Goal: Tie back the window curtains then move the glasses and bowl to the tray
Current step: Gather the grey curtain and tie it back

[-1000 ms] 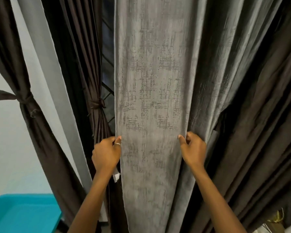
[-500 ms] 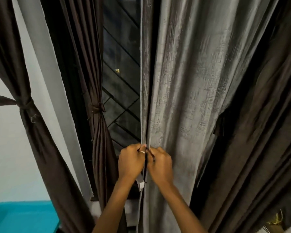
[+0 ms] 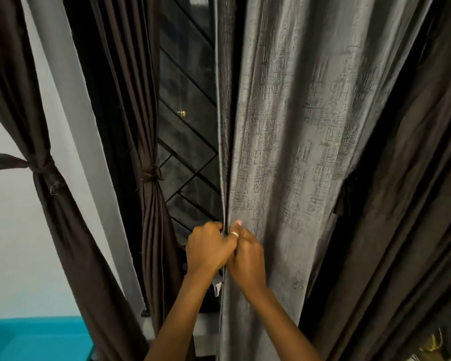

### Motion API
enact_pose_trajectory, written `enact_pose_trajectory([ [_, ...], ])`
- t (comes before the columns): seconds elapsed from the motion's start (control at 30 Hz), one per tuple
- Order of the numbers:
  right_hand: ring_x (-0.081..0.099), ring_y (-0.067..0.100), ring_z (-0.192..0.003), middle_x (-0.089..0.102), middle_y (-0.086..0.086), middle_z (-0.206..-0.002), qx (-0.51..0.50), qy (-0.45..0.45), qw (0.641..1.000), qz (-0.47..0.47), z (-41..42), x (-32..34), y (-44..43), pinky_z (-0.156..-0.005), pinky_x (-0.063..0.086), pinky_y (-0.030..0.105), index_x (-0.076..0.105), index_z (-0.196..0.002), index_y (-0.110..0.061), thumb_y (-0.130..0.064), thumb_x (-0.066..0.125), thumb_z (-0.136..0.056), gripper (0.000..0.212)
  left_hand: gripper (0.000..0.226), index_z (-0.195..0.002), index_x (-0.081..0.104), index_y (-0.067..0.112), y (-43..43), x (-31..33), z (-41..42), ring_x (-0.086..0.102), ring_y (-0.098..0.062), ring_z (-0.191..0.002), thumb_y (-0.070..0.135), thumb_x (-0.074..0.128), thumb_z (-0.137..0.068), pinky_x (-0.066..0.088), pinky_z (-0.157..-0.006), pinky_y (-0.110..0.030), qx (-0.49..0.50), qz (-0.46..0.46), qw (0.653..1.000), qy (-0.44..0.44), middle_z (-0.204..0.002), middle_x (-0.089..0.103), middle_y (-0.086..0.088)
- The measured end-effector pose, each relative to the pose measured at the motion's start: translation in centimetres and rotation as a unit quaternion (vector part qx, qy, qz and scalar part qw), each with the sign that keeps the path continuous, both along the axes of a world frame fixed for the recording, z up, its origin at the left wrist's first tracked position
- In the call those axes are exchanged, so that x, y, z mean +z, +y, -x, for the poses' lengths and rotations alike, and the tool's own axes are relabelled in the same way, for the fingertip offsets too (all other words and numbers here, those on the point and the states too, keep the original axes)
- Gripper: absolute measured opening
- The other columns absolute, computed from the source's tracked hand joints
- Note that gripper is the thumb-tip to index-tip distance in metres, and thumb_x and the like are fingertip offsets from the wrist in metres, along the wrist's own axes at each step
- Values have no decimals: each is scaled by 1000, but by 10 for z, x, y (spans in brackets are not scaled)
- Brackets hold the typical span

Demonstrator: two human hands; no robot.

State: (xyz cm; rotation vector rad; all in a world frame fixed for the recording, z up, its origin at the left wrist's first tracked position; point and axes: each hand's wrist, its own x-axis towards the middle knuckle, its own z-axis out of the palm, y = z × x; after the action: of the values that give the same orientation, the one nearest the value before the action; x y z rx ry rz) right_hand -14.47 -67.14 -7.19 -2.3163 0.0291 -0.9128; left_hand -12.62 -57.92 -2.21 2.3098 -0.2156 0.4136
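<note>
Both hands gathered the grey curtain [image 3: 284, 126] at its left edge, centre frame.

Left hand [image 3: 208, 247] and right hand [image 3: 245, 259] were pressed together, fingers curled, each grip clamped on the bunched edge; a ring [image 3: 234, 233] showed where they met. The grey curtain was silvery with a cross-hatched weave, hanging loose and untied, folded narrow at the hands and spread wider above. It hung just right of the dark window [image 3: 185, 126] with its diagonal bars. 2 brown curtains on the left, the outer brown curtain [image 3: 63, 217] and the inner brown curtain [image 3: 151, 217], were each knotted at mid-height. More dark brown fabric [image 3: 401, 204] hung at right. The teal tray [image 3: 37, 340] sat at bottom left, well apart from the hands.
</note>
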Motion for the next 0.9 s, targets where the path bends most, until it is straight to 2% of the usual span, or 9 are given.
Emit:
enact_pose_trajectory([
  [0.1,58,21,-58,61,10,-74,0,-16,1000,17,1,-1,1,-49,41,30,72,-92,1,-7,65,-97,13,47,-58,52,13,-4,2,0,62,-31,-65,44,56,-92,50,-58,-38,15,-8,1000,10,-62,62,-6],
  [0.27,52,11,-64,55,-2,-72,67,22,997,-13,-1,-5,-14,-56,40,26,72,-88,-8,-9,57,-100,20,38,-67,62,14,-7,0,-1,67,-36,-77,37,53,-97,46,-60,-35,19,-33,999,-8,-76,69,-11],
  [0.4,64,6,-84,69,-2,-94,116,44,991,-51,5,6,-31,-75,52,21,72,-121,-22,-15,59,-98,27,39,-71,66,13,-5,0,-4,67,-37,-78,37,53,-98,45,-61,-35,19,-33,999,-14,-78,70,-12],
  [0.47,69,9,-91,74,0,-107,42,-4,997,-65,9,14,-39,-83,55,23,74,-121,-18,-18,64,-97,26,43,-66,61,12,-4,-1,-4,66,-37,-75,38,53,-99,39,-58,-33,17,-31,999,-19,-73,68,-12],
  [0.57,68,15,-81,72,0,-97,-106,-98,988,-59,18,27,-52,-70,52,24,76,-106,-17,-17,70,-94,13,53,-53,43,16,-1,-2,-3,60,-32,-61,35,53,-100,32,-53,-31,4,-25,999,-24,-56,53,-3],
  [0.63,63,20,-86,63,4,-100,-175,-146,972,-63,26,33,-65,-71,42,21,68,-103,-13,-14,72,-92,12,55,-51,40,17,2,-3,-4,56,-28,-55,34,53,-101,30,-50,-31,-3,-20,1000,-23,-52,48,-1],
  [0.7,53,26,-99,54,12,-110,-233,-183,954,-56,31,35,-77,-79,37,20,58,-109,-7,-13,74,-88,26,55,-51,41,15,4,-2,-5,55,-29,-53,32,53,-101,31,-49,-31,-8,-16,1000,-21,-51,48,-2],
  [0.83,42,38,-120,45,25,-131,-333,-188,921,-66,40,36,-100,-96,38,51,47,-127,4,-22,79,-81,61,57,-49,35,16,9,-1,-5,42,-21,-44,30,54,-100,20,-45,-30,-8,-22,999,-26,-45,39,2],
  [0.9,40,35,-127,44,22,-138,-340,-146,922,-110,42,37,-115,-97,37,56,42,-135,1,-30,83,-78,77,58,-48,33,17,11,-1,-6,39,-16,-41,30,55,-100,18,-43,-29,-7,-27,999,-29,-43,36,3],
])
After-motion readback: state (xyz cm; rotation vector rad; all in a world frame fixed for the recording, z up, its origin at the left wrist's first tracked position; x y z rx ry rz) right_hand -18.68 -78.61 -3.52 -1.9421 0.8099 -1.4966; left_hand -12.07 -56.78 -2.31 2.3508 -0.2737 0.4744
